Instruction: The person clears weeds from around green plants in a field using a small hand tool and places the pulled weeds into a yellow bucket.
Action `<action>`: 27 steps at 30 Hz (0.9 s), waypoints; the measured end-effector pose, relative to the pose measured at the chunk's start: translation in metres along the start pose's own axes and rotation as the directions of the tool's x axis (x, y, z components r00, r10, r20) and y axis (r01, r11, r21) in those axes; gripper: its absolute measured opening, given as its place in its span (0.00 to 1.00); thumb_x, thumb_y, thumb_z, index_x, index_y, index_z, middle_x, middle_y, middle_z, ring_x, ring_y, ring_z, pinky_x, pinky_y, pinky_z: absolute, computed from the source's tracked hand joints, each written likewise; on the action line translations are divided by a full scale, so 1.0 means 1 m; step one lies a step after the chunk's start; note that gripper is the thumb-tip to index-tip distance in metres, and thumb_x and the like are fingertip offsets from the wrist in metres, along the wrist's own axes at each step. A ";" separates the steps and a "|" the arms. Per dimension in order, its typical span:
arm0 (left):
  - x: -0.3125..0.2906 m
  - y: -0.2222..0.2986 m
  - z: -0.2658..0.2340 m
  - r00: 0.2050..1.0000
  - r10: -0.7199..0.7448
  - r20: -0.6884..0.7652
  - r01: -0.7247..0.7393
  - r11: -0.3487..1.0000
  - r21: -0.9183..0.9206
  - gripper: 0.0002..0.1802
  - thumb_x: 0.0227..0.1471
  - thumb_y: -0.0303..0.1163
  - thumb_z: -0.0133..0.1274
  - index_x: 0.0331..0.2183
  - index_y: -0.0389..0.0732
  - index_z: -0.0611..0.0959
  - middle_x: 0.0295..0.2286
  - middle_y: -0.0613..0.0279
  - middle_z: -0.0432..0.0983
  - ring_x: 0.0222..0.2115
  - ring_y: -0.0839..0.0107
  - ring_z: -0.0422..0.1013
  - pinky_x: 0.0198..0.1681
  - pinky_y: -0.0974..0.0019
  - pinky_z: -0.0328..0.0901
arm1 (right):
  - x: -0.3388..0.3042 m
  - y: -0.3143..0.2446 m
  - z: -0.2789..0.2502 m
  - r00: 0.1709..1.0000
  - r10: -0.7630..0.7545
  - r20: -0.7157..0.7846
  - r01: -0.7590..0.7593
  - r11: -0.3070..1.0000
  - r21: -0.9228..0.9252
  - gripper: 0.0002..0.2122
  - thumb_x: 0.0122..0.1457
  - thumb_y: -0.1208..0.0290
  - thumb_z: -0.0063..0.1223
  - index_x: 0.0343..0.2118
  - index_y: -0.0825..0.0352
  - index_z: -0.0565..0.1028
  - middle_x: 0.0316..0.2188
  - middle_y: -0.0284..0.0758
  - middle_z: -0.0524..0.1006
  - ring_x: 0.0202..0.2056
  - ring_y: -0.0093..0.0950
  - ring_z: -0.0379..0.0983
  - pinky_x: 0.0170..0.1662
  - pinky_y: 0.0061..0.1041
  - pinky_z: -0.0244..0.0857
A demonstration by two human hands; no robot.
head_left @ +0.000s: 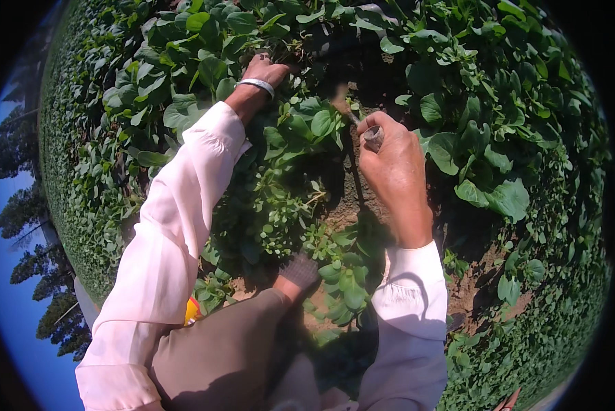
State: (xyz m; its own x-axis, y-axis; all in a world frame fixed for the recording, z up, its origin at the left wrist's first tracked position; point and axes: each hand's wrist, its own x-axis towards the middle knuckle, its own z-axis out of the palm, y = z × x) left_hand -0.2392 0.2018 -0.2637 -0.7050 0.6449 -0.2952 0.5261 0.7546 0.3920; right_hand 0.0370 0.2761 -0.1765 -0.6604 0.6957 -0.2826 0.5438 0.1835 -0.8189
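Observation:
My right hand (393, 157) is closed round the handle of a small hand tool (373, 137); the round, dirt-coated butt of the handle points up toward me. A thin shaft runs from the fist toward bare soil, and its far end is blurred, so the blade's shape does not show. At the upper left my left hand (263, 74), with a pale band (257, 85) at the wrist, reaches in among leafy green plants (211, 68). Its fingers are curled and partly hidden by foliage; what they grip cannot be made out. Between the hands grows a broad-leaved plant (304, 129).
Small-leaved weeds (280, 205) and a young leafy plant (348, 281) grow nearer me. My bent knee (218, 342) and a dark-socked ankle (299, 270) are low in view. A yellow-and-red object (192, 312) shows by my left sleeve. Dense crop rows (499, 164) stand right; trees (20, 205) far left.

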 end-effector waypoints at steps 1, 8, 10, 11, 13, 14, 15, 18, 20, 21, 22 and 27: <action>0.004 -0.006 -0.002 0.996 0.088 -0.006 -0.086 0.989 0.118 0.35 0.38 0.50 0.63 0.37 0.24 0.80 0.36 0.38 0.78 0.40 0.47 0.74 0.44 0.59 0.68 | -0.002 -0.006 -0.008 0.999 0.019 0.034 -0.018 0.999 -0.035 0.08 0.46 0.82 0.52 0.31 0.69 0.76 0.25 0.45 0.79 0.30 0.47 0.77 0.34 0.38 0.70; -0.005 0.028 -0.005 0.961 0.023 0.277 -0.061 0.990 0.126 0.30 0.32 0.51 0.68 0.19 0.29 0.81 0.21 0.48 0.78 0.23 0.58 0.76 0.29 0.59 0.69 | 0.003 0.008 0.008 0.999 -0.002 -0.049 0.001 1.000 -0.009 0.11 0.45 0.82 0.52 0.34 0.68 0.75 0.25 0.46 0.79 0.31 0.46 0.77 0.35 0.40 0.70; -0.003 0.018 0.003 0.980 0.036 0.197 -0.063 0.989 0.134 0.30 0.34 0.51 0.66 0.19 0.29 0.81 0.21 0.46 0.78 0.23 0.56 0.76 0.30 0.59 0.69 | 0.001 0.001 0.012 0.999 0.001 -0.044 -0.002 0.999 -0.033 0.10 0.46 0.82 0.52 0.33 0.68 0.75 0.25 0.46 0.79 0.30 0.47 0.77 0.34 0.41 0.69; -0.001 0.011 0.002 0.977 0.031 0.212 -0.057 0.992 0.117 0.28 0.35 0.50 0.65 0.21 0.30 0.81 0.22 0.45 0.78 0.24 0.55 0.76 0.31 0.58 0.70 | -0.003 -0.004 0.010 0.999 -0.004 -0.042 0.001 0.998 -0.068 0.10 0.46 0.82 0.52 0.33 0.67 0.75 0.25 0.47 0.79 0.30 0.48 0.77 0.34 0.41 0.69; 0.003 0.007 0.003 0.967 0.029 0.252 -0.049 0.996 0.076 0.25 0.37 0.47 0.63 0.25 0.32 0.81 0.25 0.44 0.78 0.26 0.52 0.76 0.33 0.56 0.70 | -0.010 -0.006 0.010 0.999 0.011 -0.043 -0.017 0.991 -0.134 0.10 0.46 0.82 0.52 0.34 0.68 0.75 0.24 0.48 0.78 0.30 0.48 0.76 0.33 0.42 0.68; 0.002 0.006 0.006 0.974 0.095 0.205 -0.123 0.984 0.131 0.23 0.37 0.46 0.63 0.27 0.33 0.81 0.26 0.45 0.78 0.27 0.51 0.76 0.35 0.55 0.70 | -0.012 -0.006 0.010 0.999 0.027 -0.045 -0.032 0.993 -0.118 0.10 0.46 0.82 0.52 0.34 0.68 0.75 0.24 0.48 0.78 0.30 0.49 0.76 0.33 0.42 0.68; -0.008 0.012 0.002 0.974 0.160 0.159 -0.189 0.963 0.192 0.22 0.38 0.44 0.62 0.29 0.34 0.80 0.28 0.45 0.78 0.29 0.51 0.76 0.36 0.54 0.70 | -0.015 -0.007 0.011 0.998 0.041 -0.043 -0.045 0.994 -0.098 0.10 0.46 0.82 0.53 0.34 0.68 0.75 0.24 0.48 0.78 0.29 0.49 0.76 0.33 0.43 0.68; -0.004 0.005 0.013 0.898 0.425 0.110 -0.434 0.821 0.370 0.17 0.39 0.39 0.59 0.33 0.40 0.79 0.31 0.49 0.78 0.33 0.53 0.75 0.37 0.52 0.69 | -0.010 -0.010 0.017 0.998 0.026 -0.065 -0.032 0.996 -0.089 0.10 0.46 0.83 0.53 0.34 0.68 0.75 0.23 0.48 0.78 0.29 0.49 0.76 0.32 0.43 0.68; -0.005 0.011 0.020 0.791 0.608 0.067 -0.592 0.734 0.332 0.16 0.40 0.39 0.59 0.32 0.40 0.80 0.31 0.49 0.78 0.34 0.54 0.76 0.36 0.52 0.70 | -0.002 -0.014 0.016 0.998 0.010 -0.063 -0.017 0.994 -0.108 0.10 0.46 0.83 0.53 0.34 0.69 0.75 0.23 0.48 0.78 0.29 0.49 0.76 0.33 0.42 0.68; -0.006 0.033 0.013 0.838 0.486 0.247 -0.545 0.734 0.404 0.16 0.39 0.38 0.59 0.32 0.40 0.80 0.32 0.49 0.78 0.33 0.54 0.76 0.36 0.52 0.70 | 0.002 -0.012 0.014 0.999 0.009 -0.046 -0.015 0.991 -0.132 0.10 0.45 0.82 0.53 0.33 0.69 0.75 0.23 0.48 0.78 0.29 0.49 0.76 0.33 0.43 0.68; -0.005 0.035 0.013 0.861 0.449 0.239 -0.509 0.757 0.411 0.16 0.39 0.37 0.59 0.32 0.40 0.80 0.32 0.49 0.78 0.33 0.53 0.76 0.36 0.51 0.70 | 0.001 -0.017 0.009 1.000 0.016 -0.019 -0.018 0.987 -0.157 0.09 0.45 0.82 0.53 0.33 0.70 0.75 0.23 0.48 0.78 0.29 0.50 0.76 0.33 0.43 0.68; -0.001 0.045 0.011 0.920 0.257 0.296 -0.346 0.888 0.304 0.15 0.40 0.33 0.55 0.33 0.37 0.80 0.33 0.50 0.79 0.37 0.50 0.76 0.37 0.51 0.71 | 0.007 -0.026 0.003 0.999 0.031 0.017 -0.026 0.970 -0.243 0.08 0.46 0.81 0.52 0.31 0.70 0.76 0.27 0.48 0.78 0.32 0.49 0.76 0.36 0.44 0.69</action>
State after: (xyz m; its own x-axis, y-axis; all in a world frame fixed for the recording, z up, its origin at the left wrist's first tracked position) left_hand -0.2097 0.2366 -0.2549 -0.3726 0.8232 -0.4283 0.8555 0.4836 0.1852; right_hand 0.0163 0.2737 -0.1584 -0.6516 0.6894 -0.3166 0.6707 0.3284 -0.6651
